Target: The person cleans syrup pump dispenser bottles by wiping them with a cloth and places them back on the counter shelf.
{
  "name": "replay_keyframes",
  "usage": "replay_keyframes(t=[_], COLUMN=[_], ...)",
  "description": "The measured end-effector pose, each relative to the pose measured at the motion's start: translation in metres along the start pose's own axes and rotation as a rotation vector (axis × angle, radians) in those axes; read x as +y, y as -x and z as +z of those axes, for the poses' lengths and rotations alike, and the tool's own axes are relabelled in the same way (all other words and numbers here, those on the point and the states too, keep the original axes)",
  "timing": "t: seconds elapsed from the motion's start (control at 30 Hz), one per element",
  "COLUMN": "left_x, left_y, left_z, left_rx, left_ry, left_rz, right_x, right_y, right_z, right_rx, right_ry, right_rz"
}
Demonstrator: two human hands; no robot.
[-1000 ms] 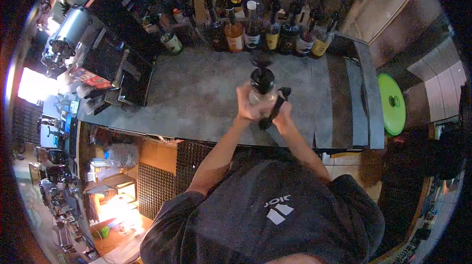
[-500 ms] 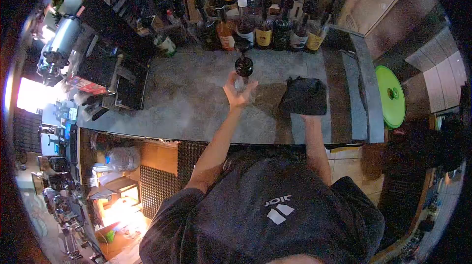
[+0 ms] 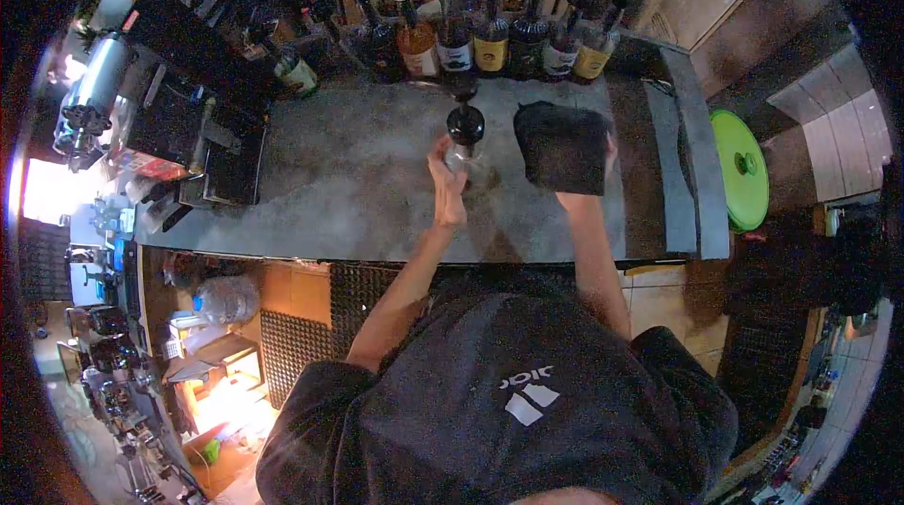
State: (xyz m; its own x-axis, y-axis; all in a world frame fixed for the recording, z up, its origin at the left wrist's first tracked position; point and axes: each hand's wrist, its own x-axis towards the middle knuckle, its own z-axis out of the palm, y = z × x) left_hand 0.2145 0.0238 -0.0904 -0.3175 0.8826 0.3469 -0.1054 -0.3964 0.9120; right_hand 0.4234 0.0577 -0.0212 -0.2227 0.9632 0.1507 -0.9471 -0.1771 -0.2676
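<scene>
A clear glass vessel (image 3: 463, 160) with a dark, rounded top (image 3: 465, 125) stands upright over the grey counter. A thin dark stem and a wider dark piece rise above that top. My left hand (image 3: 446, 187) is closed around the clear lower part from the left; the glass is blurred, and its exact kind does not show. A black cloth (image 3: 562, 149) drapes over my right hand (image 3: 611, 151), which grips it to the right of the vessel. The cloth hides most of the right hand's fingers.
Several labelled bottles (image 3: 491, 46) with dark tops line the counter's (image 3: 348, 176) back edge. A black machine (image 3: 233, 152) stands at the left end. A raised edge (image 3: 702, 157) bounds the right end, with a green lid (image 3: 739, 169) beyond it.
My left hand has closed in on the glass vessel, its thumb no longer spread to the right. My right hand has moved the black cloth left and farther forward. The view has shifted slightly.
</scene>
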Motion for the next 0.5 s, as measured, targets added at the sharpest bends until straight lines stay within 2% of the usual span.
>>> replay_keyframes(t=[0.03,0.1,0.17,0.2,0.23,0.27,0.3,0.33,0.4,0.43,0.5], left_x=[0.005,0.011,0.004,-0.007,-0.014,-0.017,-0.020,-0.021,-0.019,-0.016,-0.012], left_y=[0.000,-0.011,-0.032,-0.050,-0.060,-0.058,-0.055,-0.053,-0.054,-0.052,-0.041], left_z=[0.001,-0.002,-0.007,-0.008,-0.009,-0.007,-0.001,0.003,0.003,0.002,0.003], left_rx=[-0.023,-0.009,0.011,-0.053,-0.118,-0.115,-0.074,-0.029,-0.078,-0.127,-0.081], left_ry=[-0.048,0.053,0.149,0.044,-0.060,-0.062,0.182,0.426,0.414,0.400,0.413], left_rz=[-0.033,-0.092,-0.158,-0.005,0.147,0.142,-0.097,-0.337,-0.356,-0.377,-0.457], right_x=[0.008,0.025,0.054,0.069,0.094,0.125,0.144,0.149,0.155,0.159,0.159], right_y=[-0.006,-0.016,-0.017,-0.018,-0.017,-0.016,-0.015,-0.013,-0.011,-0.005,-0.002], right_z=[0.002,0.006,0.007,0.005,-0.027,-0.083,-0.112,-0.104,-0.095,-0.110,-0.123], right_rx=[0.001,0.341,0.357,0.370,0.376,0.386,0.387,0.391,0.320,0.271,0.329], right_ry=[-0.003,0.084,0.059,0.040,0.039,0.366,0.694,0.698,0.046,0.394,0.364], right_rz=[0.000,-0.115,-0.089,-0.067,-0.063,-0.141,-0.216,-0.210,-0.131,-0.190,-0.149])
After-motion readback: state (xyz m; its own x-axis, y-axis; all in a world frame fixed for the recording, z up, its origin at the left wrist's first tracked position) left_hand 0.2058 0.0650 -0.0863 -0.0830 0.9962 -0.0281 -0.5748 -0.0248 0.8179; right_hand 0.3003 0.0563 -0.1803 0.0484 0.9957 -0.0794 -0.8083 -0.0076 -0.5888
